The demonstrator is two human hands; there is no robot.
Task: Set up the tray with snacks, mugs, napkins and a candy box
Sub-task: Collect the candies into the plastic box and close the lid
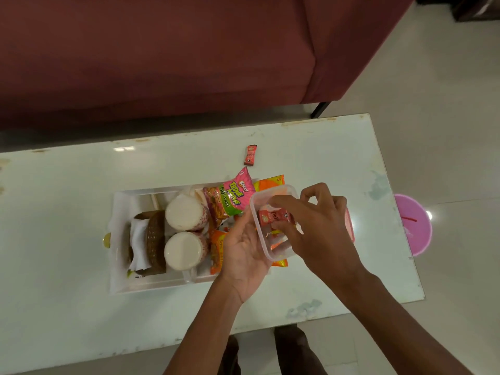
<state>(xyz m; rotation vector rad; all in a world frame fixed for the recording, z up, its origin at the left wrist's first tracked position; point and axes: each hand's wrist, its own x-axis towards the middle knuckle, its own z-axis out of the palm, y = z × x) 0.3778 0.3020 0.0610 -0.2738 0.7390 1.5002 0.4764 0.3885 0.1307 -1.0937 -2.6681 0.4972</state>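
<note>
We see a pale tray on the counter. At its left end, white napkins sit in a brown woven holder. Next to them stand two white mugs with pink marks on their sides, the far mug and the near mug. Snacks lie at the right end: a pink packet, an orange packet and a yellow packet. The candy box is clear plastic and open on top. Our left hand holds it over the snacks. Our right hand pinches a red candy inside it. A loose candy lies on the counter behind the tray.
</note>
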